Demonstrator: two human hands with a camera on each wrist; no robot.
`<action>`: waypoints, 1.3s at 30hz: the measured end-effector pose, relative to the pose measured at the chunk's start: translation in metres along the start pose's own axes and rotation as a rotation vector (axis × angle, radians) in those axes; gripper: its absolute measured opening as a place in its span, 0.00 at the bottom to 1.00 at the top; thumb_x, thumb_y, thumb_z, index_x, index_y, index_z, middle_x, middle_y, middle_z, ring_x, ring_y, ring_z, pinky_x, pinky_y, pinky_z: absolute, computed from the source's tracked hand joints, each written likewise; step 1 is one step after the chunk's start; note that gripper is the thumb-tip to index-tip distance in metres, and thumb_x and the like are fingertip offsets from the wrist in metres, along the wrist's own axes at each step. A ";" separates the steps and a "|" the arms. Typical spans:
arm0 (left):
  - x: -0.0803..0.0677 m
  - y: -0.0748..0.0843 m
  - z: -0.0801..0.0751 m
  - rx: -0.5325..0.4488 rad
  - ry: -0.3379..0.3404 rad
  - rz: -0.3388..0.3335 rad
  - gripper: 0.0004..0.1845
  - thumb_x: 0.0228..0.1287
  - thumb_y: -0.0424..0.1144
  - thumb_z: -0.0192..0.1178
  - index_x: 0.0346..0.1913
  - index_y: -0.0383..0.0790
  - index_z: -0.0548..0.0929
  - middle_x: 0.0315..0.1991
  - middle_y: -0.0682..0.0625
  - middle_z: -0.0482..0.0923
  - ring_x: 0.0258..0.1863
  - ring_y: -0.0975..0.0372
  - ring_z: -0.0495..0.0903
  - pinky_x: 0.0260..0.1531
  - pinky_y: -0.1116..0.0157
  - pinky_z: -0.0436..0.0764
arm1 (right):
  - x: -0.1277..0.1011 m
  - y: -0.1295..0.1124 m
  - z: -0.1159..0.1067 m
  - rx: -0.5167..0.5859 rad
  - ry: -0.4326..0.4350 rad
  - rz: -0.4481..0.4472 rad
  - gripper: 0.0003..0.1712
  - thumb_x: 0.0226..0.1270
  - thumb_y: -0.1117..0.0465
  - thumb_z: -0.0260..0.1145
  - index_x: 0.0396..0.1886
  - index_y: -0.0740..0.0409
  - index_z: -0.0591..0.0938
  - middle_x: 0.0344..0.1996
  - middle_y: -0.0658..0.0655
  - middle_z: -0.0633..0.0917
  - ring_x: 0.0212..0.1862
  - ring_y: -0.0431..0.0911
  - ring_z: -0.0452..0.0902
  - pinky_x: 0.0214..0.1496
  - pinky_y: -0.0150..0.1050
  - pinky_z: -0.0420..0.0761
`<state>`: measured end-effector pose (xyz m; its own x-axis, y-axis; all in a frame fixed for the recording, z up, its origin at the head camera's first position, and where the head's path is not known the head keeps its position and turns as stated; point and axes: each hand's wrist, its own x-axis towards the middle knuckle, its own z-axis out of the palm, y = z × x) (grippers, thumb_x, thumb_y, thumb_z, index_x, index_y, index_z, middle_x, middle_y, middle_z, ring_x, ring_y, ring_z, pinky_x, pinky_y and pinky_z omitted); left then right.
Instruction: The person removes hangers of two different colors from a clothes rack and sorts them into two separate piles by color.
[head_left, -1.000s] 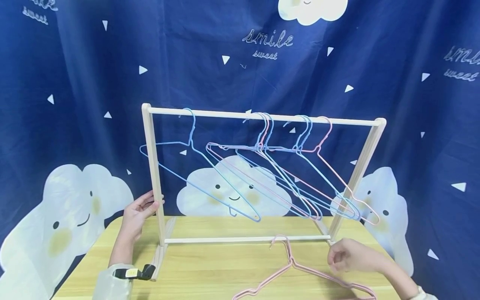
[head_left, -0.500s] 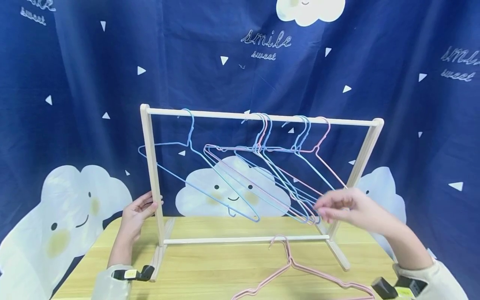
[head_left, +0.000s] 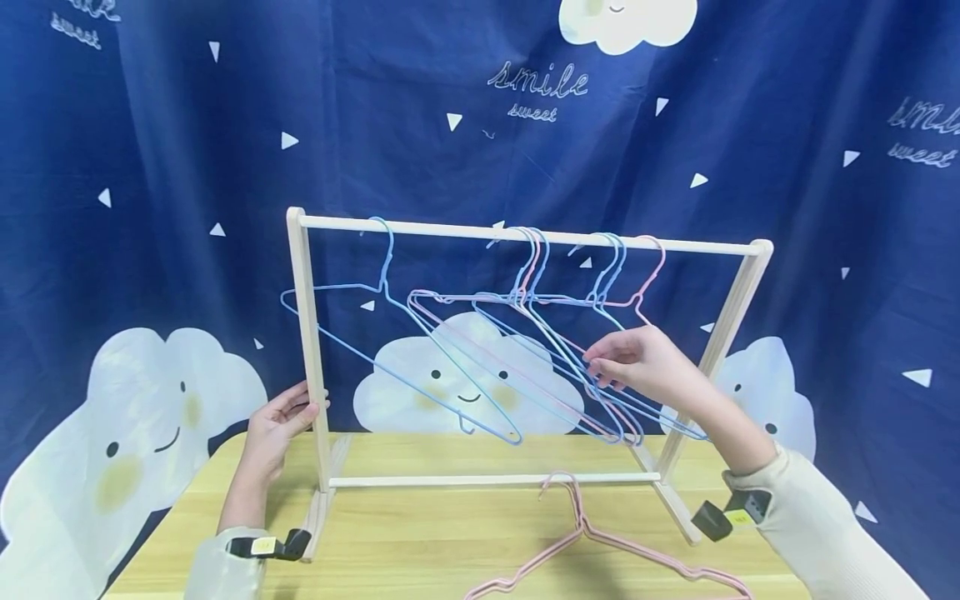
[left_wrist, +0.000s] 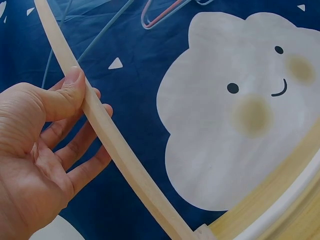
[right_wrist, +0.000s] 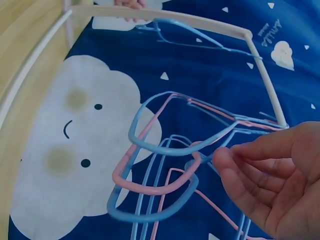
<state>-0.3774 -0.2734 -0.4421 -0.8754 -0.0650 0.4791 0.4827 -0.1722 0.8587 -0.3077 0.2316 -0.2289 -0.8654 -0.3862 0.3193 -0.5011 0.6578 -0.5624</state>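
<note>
My left hand [head_left: 273, 429] grips the left wooden upright [left_wrist: 117, 150] of a small clothes rack, thumb in front and fingers round the back. In the head view my right hand [head_left: 637, 362] is raised at the right half of the rack, in front of the hangers, fingers loosely bent. Its fingertips are close to a middle group of blue and pink hangers [right_wrist: 150, 189]; I see nothing held between them. A blue hanger [head_left: 416, 383] hangs alone at the left. Further right hang blue hangers and a pink hanger [head_left: 651, 271], partly hidden by my right hand.
Pink hangers [head_left: 540, 550] lie on the wooden table [head_left: 420, 533] in front of the rack, their lower part out of view. The rack's top rail [head_left: 442, 229] and bottom rail [head_left: 450, 482] run between the uprights. A dark blue cloud-patterned curtain [head_left: 420, 100] hangs behind.
My right hand has risen from low beside the rack's right foot and moved left to the middle hangers. My left hand stays on the upright.
</note>
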 end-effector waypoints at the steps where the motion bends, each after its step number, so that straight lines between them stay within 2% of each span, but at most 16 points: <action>1: 0.000 0.000 0.000 0.001 0.001 -0.002 0.20 0.71 0.25 0.60 0.56 0.53 0.85 0.43 0.63 0.89 0.43 0.72 0.88 0.44 0.77 0.85 | 0.002 0.000 0.001 -0.002 -0.001 0.012 0.08 0.71 0.68 0.67 0.45 0.65 0.88 0.35 0.60 0.91 0.32 0.41 0.87 0.34 0.36 0.88; 7: 0.000 0.000 0.001 -0.006 -0.003 0.013 0.20 0.71 0.24 0.59 0.57 0.49 0.85 0.42 0.62 0.89 0.42 0.72 0.88 0.44 0.77 0.85 | 0.009 0.000 0.007 -0.023 -0.032 0.072 0.09 0.71 0.65 0.67 0.45 0.63 0.88 0.34 0.61 0.91 0.35 0.50 0.88 0.36 0.37 0.88; 13: 0.001 0.001 0.002 -0.009 -0.001 0.019 0.20 0.71 0.24 0.59 0.56 0.50 0.85 0.42 0.62 0.89 0.42 0.72 0.88 0.44 0.77 0.85 | 0.013 0.000 0.014 -0.042 -0.057 0.092 0.10 0.73 0.63 0.67 0.46 0.65 0.88 0.36 0.63 0.91 0.37 0.48 0.89 0.43 0.41 0.90; 17: 0.001 0.001 0.002 -0.017 0.000 0.018 0.21 0.71 0.24 0.59 0.54 0.53 0.86 0.42 0.62 0.90 0.42 0.72 0.89 0.44 0.77 0.85 | 0.013 0.001 0.019 -0.060 -0.055 0.082 0.09 0.71 0.64 0.68 0.44 0.66 0.88 0.36 0.63 0.91 0.36 0.49 0.88 0.40 0.35 0.87; 22: 0.001 0.000 0.002 -0.019 -0.004 0.026 0.21 0.71 0.23 0.59 0.55 0.53 0.85 0.43 0.62 0.89 0.42 0.71 0.89 0.44 0.77 0.85 | 0.013 0.002 0.024 -0.074 -0.035 0.063 0.07 0.69 0.65 0.69 0.40 0.66 0.88 0.32 0.59 0.90 0.32 0.44 0.84 0.35 0.29 0.84; 26: 0.000 -0.001 0.002 -0.013 -0.002 0.030 0.20 0.70 0.23 0.59 0.56 0.51 0.85 0.43 0.62 0.89 0.41 0.71 0.89 0.43 0.77 0.85 | 0.012 0.004 0.024 -0.069 -0.005 0.096 0.07 0.71 0.62 0.69 0.36 0.62 0.89 0.27 0.57 0.89 0.28 0.43 0.80 0.29 0.29 0.81; 30: 0.001 -0.001 0.002 -0.011 0.002 0.031 0.20 0.70 0.23 0.59 0.56 0.50 0.85 0.43 0.61 0.89 0.41 0.71 0.88 0.43 0.77 0.85 | 0.009 0.006 0.022 -0.051 0.042 0.080 0.10 0.73 0.61 0.67 0.34 0.62 0.89 0.24 0.58 0.87 0.28 0.46 0.81 0.30 0.30 0.80; 33: 0.001 0.000 0.002 -0.012 0.001 0.028 0.20 0.70 0.23 0.59 0.56 0.50 0.85 0.43 0.61 0.89 0.41 0.71 0.88 0.43 0.77 0.85 | 0.008 0.007 0.021 -0.019 0.095 0.053 0.10 0.73 0.62 0.67 0.35 0.65 0.89 0.25 0.58 0.88 0.30 0.47 0.85 0.33 0.30 0.84; 39: 0.000 -0.001 0.001 -0.003 0.001 0.005 0.19 0.71 0.25 0.60 0.57 0.50 0.85 0.43 0.63 0.89 0.42 0.71 0.88 0.44 0.77 0.85 | 0.004 0.011 0.019 0.019 0.216 0.065 0.09 0.73 0.65 0.66 0.41 0.69 0.87 0.29 0.62 0.89 0.30 0.48 0.87 0.35 0.32 0.88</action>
<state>-0.3777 -0.2723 -0.4425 -0.8728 -0.0669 0.4835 0.4874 -0.1744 0.8556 -0.3167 0.2246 -0.2481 -0.8783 -0.1945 0.4368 -0.4457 0.6639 -0.6005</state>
